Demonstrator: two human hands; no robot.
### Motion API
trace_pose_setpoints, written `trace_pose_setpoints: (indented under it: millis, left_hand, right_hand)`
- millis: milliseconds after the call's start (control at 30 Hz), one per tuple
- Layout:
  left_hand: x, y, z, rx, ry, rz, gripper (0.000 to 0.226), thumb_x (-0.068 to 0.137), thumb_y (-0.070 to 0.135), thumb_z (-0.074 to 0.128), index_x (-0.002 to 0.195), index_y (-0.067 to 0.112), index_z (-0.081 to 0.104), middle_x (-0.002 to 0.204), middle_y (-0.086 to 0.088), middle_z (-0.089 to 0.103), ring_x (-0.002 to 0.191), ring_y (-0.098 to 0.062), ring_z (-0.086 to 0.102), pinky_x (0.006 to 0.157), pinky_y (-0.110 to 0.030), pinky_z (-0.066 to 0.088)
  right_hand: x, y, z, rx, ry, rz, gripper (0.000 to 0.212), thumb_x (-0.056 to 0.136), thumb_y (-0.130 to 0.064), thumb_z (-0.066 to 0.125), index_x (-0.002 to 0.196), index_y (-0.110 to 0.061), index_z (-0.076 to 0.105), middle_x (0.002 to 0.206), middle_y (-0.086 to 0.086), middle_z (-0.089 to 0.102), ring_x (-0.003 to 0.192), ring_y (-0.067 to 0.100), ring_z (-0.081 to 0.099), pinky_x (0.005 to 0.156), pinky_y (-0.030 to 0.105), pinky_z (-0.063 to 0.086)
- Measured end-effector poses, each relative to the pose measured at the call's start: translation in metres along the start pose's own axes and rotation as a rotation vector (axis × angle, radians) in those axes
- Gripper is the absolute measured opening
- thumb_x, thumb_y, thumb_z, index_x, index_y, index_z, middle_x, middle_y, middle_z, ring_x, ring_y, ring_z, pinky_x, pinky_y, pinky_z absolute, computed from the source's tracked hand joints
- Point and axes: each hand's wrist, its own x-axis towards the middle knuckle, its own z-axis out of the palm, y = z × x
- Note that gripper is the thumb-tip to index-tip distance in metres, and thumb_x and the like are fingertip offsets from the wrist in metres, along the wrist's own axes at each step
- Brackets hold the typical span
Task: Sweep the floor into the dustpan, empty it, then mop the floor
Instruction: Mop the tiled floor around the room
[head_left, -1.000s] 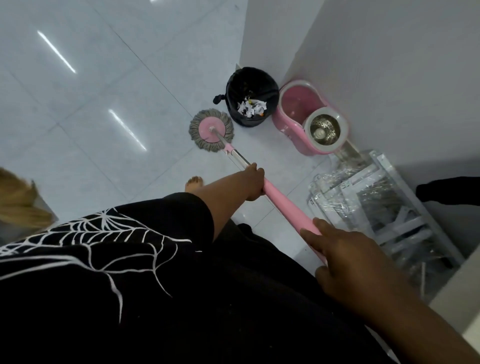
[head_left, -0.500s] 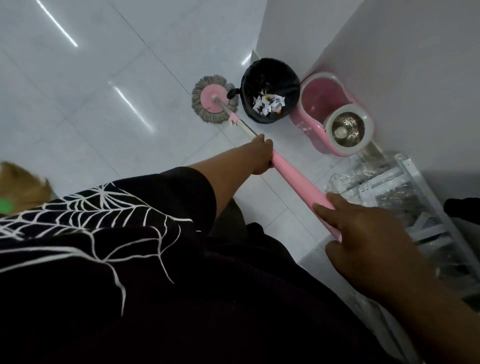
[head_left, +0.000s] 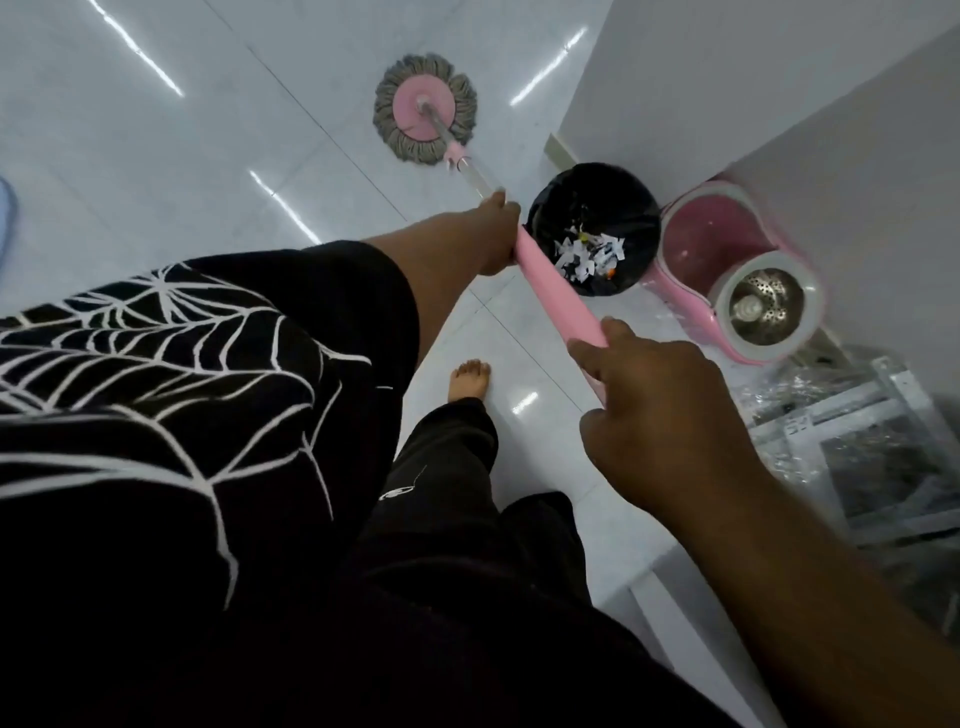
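Pink, smooth mop handle (head_left: 558, 291) is clasped by both the left hand (head_left: 496, 234) and right hand (head_left: 660, 415), fingers curled round it. Its round, stringy grey mop head (head_left: 425, 106) lies flat on glossy white floor tiles (head_left: 182, 171), at eleven o'clock from the black-lined bin (head_left: 592, 228).

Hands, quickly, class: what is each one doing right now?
Left hand: closed around the mop handle, further down the shaft toward the mop head.
Right hand: closed on the handle's upper pink end.
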Motion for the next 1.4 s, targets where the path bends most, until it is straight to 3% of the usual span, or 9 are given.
trace_pose_setpoints:
  millis: [300, 500, 667, 833, 933, 1100, 1167, 1300, 1400]
  left_hand:
    - [0.007, -0.016, 0.003, 0.073, 0.001, -0.043, 0.07, 0.09, 0.023, 0.063, 0.146, 0.004, 0.025, 0.161, -0.016, 0.002, 0.135, -0.036, 0.041, 0.111, -0.049, 0.034]
    - [-0.066, 0.024, 0.058, 0.122, -0.031, 0.03, 0.073, 0.091, 0.024, 0.064, 0.147, 0.002, 0.022, 0.16, -0.019, 0.005, 0.138, -0.034, 0.036, 0.112, -0.045, 0.033]
    - [-0.143, 0.076, 0.128, 0.144, -0.079, 0.112, 0.069, 0.096, 0.023, 0.056, 0.15, 0.004, 0.018, 0.161, -0.017, 0.001, 0.143, -0.032, 0.028, 0.113, -0.041, 0.032]
    - [-0.203, 0.116, 0.187, 0.099, -0.131, 0.186, 0.066, 0.095, 0.028, 0.057, 0.147, 0.003, 0.025, 0.159, -0.018, 0.008, 0.141, -0.033, 0.033, 0.112, -0.043, 0.034]
    - [-0.22, 0.122, 0.207, 0.09, -0.157, 0.206, 0.062, 0.095, 0.028, 0.057, 0.144, 0.004, 0.028, 0.16, -0.018, 0.005, 0.138, -0.034, 0.037, 0.11, -0.046, 0.036]
    - [-0.223, 0.105, 0.211, 0.085, -0.144, 0.214, 0.063, 0.096, 0.023, 0.056, 0.147, 0.005, 0.024, 0.161, -0.015, -0.002, 0.14, -0.034, 0.035, 0.109, -0.045, 0.038]
    - [-0.217, 0.097, 0.202, 0.079, -0.146, 0.219, 0.065, 0.096, 0.022, 0.057, 0.148, 0.004, 0.022, 0.161, -0.016, -0.001, 0.14, -0.034, 0.035, 0.109, -0.044, 0.037]
    - [-0.185, 0.079, 0.164, 0.078, -0.129, 0.218, 0.067, 0.095, 0.022, 0.058, 0.148, 0.003, 0.022, 0.161, -0.016, 0.002, 0.138, -0.034, 0.037, 0.11, -0.044, 0.036]
    - [-0.149, 0.066, 0.129, 0.08, -0.12, 0.226, 0.065, 0.095, 0.021, 0.058, 0.147, 0.004, 0.023, 0.16, -0.016, 0.006, 0.136, -0.035, 0.04, 0.109, -0.045, 0.038]
  right_hand:
    - [0.004, -0.015, 0.02, 0.009, 0.001, -0.017, 0.04, 0.085, -0.013, 0.058, 0.125, -0.015, 0.059, 0.126, 0.008, 0.057, 0.09, 0.025, 0.063, 0.082, 0.03, 0.05]
    - [-0.092, -0.014, 0.038, 0.01, -0.04, 0.025, 0.048, 0.084, -0.016, 0.06, 0.132, -0.02, 0.055, 0.135, 0.008, 0.054, 0.093, 0.023, 0.064, 0.085, 0.029, 0.051]
    - [-0.2, -0.005, 0.059, 0.007, -0.097, 0.095, 0.045, 0.078, -0.012, 0.061, 0.122, -0.021, 0.06, 0.133, 0.003, 0.055, 0.083, 0.02, 0.064, 0.074, 0.027, 0.051]
    - [-0.292, 0.001, 0.072, 0.008, -0.097, 0.161, 0.055, 0.045, 0.003, 0.082, 0.098, -0.011, 0.074, 0.104, 0.013, 0.071, 0.055, 0.023, 0.066, 0.051, 0.031, 0.056]
    - [-0.316, -0.003, 0.081, -0.013, -0.086, 0.154, 0.056, 0.037, 0.0, 0.088, 0.091, -0.012, 0.075, 0.092, 0.011, 0.073, 0.05, 0.019, 0.066, 0.05, 0.028, 0.055]
    - [-0.31, -0.027, 0.09, -0.053, -0.17, 0.194, 0.043, 0.072, -0.022, 0.072, 0.115, -0.025, 0.067, 0.116, 0.001, 0.066, 0.073, 0.017, 0.066, 0.069, 0.019, 0.046]
    - [-0.298, -0.032, 0.088, -0.035, -0.144, 0.196, 0.043, 0.074, -0.022, 0.071, 0.116, -0.024, 0.067, 0.116, 0.0, 0.066, 0.074, 0.017, 0.066, 0.071, 0.019, 0.047]
    - [-0.254, -0.046, 0.072, 0.013, -0.111, 0.239, 0.047, 0.078, -0.022, 0.072, 0.124, -0.021, 0.065, 0.123, 0.004, 0.065, 0.086, 0.02, 0.07, 0.088, 0.031, 0.053]
    - [-0.209, -0.051, 0.052, 0.037, -0.066, 0.294, 0.039, 0.068, -0.016, 0.082, 0.106, -0.014, 0.074, 0.105, 0.008, 0.072, 0.073, 0.023, 0.071, 0.078, 0.037, 0.056]
